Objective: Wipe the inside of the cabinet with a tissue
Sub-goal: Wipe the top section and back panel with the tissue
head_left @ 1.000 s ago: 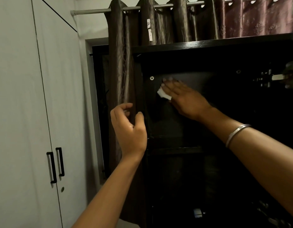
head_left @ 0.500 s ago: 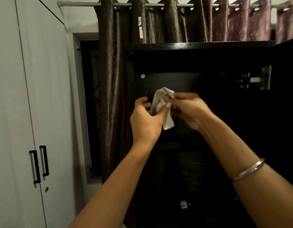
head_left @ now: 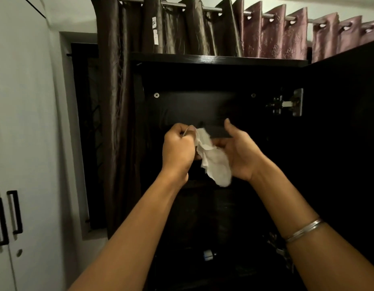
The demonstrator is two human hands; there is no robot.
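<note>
The crumpled white tissue [head_left: 213,160] hangs limp between your hands, in front of the dark, matte cabinet [head_left: 202,106]. Your left hand [head_left: 178,150] pinches its top edge in curled fingers; your right hand [head_left: 240,152] cups it, thumb raised.

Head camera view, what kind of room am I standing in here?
Most likely a bedroom at home. A tall white wardrobe stands on the left, long curtains hang from a rod, and an open dark cabinet stands in front of them.
</note>
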